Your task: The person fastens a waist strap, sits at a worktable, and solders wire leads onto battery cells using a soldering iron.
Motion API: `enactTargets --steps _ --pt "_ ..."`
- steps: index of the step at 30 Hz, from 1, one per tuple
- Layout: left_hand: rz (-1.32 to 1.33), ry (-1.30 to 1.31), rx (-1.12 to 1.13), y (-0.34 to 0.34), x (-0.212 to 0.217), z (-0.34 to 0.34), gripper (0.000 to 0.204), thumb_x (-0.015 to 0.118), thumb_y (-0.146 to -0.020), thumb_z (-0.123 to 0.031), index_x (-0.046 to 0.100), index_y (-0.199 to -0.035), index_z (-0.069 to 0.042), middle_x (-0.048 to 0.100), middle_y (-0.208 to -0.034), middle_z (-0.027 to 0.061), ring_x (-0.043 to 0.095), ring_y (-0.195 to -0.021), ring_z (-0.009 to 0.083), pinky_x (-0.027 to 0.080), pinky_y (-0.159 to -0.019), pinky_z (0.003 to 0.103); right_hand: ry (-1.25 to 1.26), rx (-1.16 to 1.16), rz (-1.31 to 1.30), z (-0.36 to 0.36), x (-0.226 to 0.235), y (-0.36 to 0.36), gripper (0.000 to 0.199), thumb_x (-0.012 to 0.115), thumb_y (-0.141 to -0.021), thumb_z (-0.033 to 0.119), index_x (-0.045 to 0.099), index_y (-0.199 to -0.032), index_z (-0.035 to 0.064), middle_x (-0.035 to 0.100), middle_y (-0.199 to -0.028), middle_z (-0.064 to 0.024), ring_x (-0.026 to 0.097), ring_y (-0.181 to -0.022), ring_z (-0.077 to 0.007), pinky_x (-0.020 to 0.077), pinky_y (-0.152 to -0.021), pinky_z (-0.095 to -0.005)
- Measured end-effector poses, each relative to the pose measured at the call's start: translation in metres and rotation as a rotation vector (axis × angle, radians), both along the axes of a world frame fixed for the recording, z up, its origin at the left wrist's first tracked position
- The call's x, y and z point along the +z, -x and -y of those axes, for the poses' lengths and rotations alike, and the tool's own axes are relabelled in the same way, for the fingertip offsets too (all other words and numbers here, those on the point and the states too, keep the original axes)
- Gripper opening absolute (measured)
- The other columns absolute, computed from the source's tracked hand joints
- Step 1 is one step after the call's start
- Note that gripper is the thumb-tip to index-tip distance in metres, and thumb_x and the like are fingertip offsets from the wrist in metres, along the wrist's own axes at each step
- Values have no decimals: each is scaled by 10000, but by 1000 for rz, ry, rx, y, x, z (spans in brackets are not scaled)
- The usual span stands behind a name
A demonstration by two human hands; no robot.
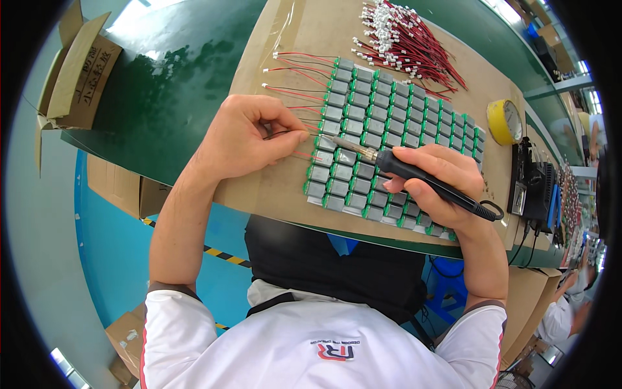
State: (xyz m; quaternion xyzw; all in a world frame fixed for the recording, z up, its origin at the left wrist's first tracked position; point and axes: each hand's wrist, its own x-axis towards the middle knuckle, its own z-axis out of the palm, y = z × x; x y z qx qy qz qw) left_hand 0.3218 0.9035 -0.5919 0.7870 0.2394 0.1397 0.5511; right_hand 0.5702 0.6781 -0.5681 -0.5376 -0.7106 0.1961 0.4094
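Note:
My right hand grips the black handle of a soldering iron. Its metal tip points left and reaches the left edge of a grid of small grey battery cells with green circuit boards. Thumb and forefinger of my left hand pinch a thin dark wire beside that edge, close to the iron's tip. Whether the tip touches the wire is too small to tell. Farther up the same edge, red and black wires with white connectors stick out to the left from several cells.
A pile of red wires with white connectors lies at the far side of the cardboard sheet. Yellow tape roll and a black soldering station are at the right. An open carton stands far left. Other people sit at the far right.

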Motion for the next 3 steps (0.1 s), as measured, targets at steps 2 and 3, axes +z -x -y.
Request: enactTargets --steps 2,3 --pt "-1 -47 -17 1 0 -1 61 801 -882 -75 808 -907 -21 714 -747 3 628 -661 35 489 -577 231 16 -1 -21 1 0 0 364 679 -968 93 690 -1279 -94 773 -1005 -213 797 -848 -272 621 -766 -336" --pt "-7 -51 -20 1 0 -2 67 801 -888 -83 809 -916 -23 718 -750 6 637 -665 37 493 -578 233 16 9 -13 1 1 -1 363 679 -973 98 691 -1282 -93 772 -1027 -216 798 -858 -277 621 -768 -332"
